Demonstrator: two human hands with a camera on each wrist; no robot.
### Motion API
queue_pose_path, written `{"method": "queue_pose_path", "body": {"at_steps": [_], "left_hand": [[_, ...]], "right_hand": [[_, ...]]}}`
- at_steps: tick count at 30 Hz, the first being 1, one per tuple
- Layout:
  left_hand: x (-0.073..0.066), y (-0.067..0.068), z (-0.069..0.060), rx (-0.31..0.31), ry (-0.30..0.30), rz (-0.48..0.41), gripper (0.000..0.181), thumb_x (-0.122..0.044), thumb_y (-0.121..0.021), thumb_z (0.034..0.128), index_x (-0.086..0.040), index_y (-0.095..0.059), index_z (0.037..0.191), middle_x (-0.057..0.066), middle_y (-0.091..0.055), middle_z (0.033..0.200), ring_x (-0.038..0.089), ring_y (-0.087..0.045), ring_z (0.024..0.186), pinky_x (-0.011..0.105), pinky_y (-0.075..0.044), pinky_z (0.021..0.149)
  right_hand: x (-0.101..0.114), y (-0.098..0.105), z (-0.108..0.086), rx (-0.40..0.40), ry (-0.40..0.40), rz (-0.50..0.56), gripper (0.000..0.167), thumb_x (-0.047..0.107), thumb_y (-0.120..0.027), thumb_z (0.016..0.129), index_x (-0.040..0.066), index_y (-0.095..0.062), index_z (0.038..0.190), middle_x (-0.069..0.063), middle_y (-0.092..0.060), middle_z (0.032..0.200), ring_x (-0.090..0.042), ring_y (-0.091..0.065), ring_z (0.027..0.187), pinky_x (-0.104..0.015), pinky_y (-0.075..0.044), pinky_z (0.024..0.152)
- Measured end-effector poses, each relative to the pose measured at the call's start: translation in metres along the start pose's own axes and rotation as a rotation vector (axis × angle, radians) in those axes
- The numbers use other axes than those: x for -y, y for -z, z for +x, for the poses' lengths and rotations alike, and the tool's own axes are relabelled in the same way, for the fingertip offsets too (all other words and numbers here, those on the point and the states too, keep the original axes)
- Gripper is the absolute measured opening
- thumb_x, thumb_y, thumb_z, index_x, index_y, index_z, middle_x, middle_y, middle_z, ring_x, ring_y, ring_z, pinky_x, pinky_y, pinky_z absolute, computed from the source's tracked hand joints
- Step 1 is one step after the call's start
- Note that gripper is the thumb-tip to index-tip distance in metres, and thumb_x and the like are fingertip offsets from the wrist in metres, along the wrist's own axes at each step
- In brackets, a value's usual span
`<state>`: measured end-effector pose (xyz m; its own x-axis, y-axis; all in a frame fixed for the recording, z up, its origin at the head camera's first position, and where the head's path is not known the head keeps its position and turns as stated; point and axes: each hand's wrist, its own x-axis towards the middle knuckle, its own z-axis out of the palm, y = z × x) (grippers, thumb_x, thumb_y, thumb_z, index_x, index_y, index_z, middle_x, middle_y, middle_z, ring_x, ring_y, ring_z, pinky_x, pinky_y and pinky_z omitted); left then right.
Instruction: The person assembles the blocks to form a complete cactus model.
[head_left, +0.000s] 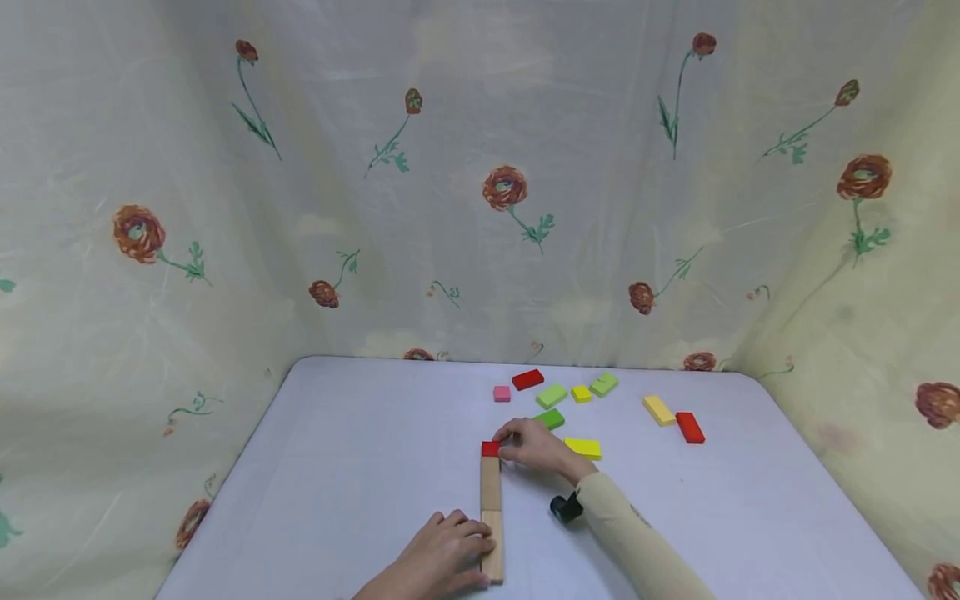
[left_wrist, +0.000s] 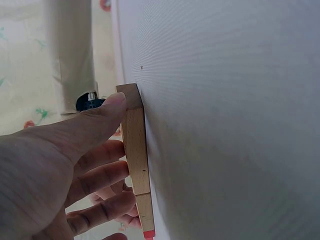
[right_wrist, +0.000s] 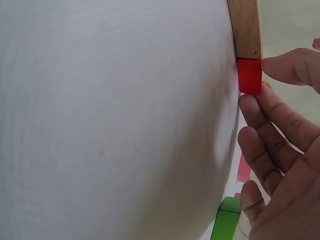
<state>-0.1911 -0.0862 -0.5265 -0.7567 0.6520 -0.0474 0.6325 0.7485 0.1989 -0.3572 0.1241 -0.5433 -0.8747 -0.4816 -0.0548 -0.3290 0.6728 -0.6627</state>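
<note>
Two plain wooden blocks lie end to end on the table, the near one [head_left: 493, 568] and the far one [head_left: 491, 483]. A small red block [head_left: 490, 448] sits at the far end of this row. My right hand [head_left: 542, 450] pinches the red block between thumb and forefinger; in the right wrist view the red block [right_wrist: 250, 76] meets the wooden block's end. On the near wooden block [left_wrist: 135, 150] rests my left hand [head_left: 442, 554], its thumb at the near end and its fingers spread along the block.
Beyond the right hand lie a green block [head_left: 550, 418], a yellow block [head_left: 583, 449], a pink block [head_left: 502, 393], a dark red block [head_left: 528, 380] and several others. Farther right are a pale orange block [head_left: 659, 410] and another red block [head_left: 690, 427]. Flowered cloth surrounds the table.
</note>
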Motion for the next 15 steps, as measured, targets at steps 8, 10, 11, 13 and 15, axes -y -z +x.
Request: {"method": "queue_pose_path", "body": {"at_steps": [8, 10, 11, 13, 15], "left_hand": [[-0.001, 0.001, 0.001, 0.025, 0.020, -0.008, 0.046, -0.055, -0.064, 0.0829, -0.029, -0.067, 0.120, -0.014, -0.062, 0.123, 0.007, -0.054, 0.107, 0.034, -0.047, 0.085], [-0.001, 0.001, 0.002, 0.034, 0.025, -0.008, 0.046, -0.056, -0.063, 0.0829, -0.030, -0.067, 0.120, -0.014, -0.062, 0.124, 0.008, -0.054, 0.108, 0.035, -0.047, 0.085], [-0.002, 0.001, 0.002, 0.038, 0.028, -0.008, 0.046, -0.056, -0.063, 0.0829, -0.030, -0.067, 0.121, -0.014, -0.062, 0.124, 0.008, -0.054, 0.108, 0.036, -0.047, 0.086], [-0.002, 0.001, 0.003, 0.040, 0.031, -0.004, 0.046, -0.056, -0.064, 0.0827, -0.030, -0.067, 0.120, -0.014, -0.062, 0.124, 0.008, -0.054, 0.108, 0.035, -0.047, 0.085], [-0.002, 0.001, 0.003, 0.035, 0.029, -0.001, 0.046, -0.056, -0.064, 0.0825, -0.030, -0.067, 0.120, -0.014, -0.062, 0.123, 0.008, -0.055, 0.107, 0.034, -0.047, 0.085]], "right_hand": [[0.003, 0.005, -0.004, -0.030, -0.001, 0.047, 0.024, 0.021, -0.067, 0.090, 0.020, -0.066, 0.113, 0.005, -0.063, 0.108, -0.016, -0.052, 0.097, -0.031, -0.047, 0.083], [0.003, 0.009, -0.007, -0.047, 0.009, 0.061, 0.024, 0.023, -0.066, 0.091, 0.020, -0.065, 0.115, 0.005, -0.064, 0.110, -0.016, -0.052, 0.099, -0.032, -0.046, 0.083], [0.004, 0.012, -0.009, -0.056, 0.015, 0.065, 0.025, 0.023, -0.066, 0.091, 0.019, -0.065, 0.115, 0.005, -0.064, 0.111, -0.016, -0.052, 0.099, -0.033, -0.046, 0.083], [0.005, 0.018, -0.012, -0.074, 0.019, 0.069, 0.026, 0.023, -0.067, 0.091, 0.018, -0.065, 0.116, 0.004, -0.064, 0.111, -0.017, -0.052, 0.099, -0.033, -0.046, 0.083], [0.006, 0.025, -0.016, -0.099, 0.025, 0.069, 0.026, 0.022, -0.068, 0.090, 0.017, -0.065, 0.115, 0.003, -0.064, 0.110, -0.018, -0.053, 0.099, -0.033, -0.046, 0.083]]}}
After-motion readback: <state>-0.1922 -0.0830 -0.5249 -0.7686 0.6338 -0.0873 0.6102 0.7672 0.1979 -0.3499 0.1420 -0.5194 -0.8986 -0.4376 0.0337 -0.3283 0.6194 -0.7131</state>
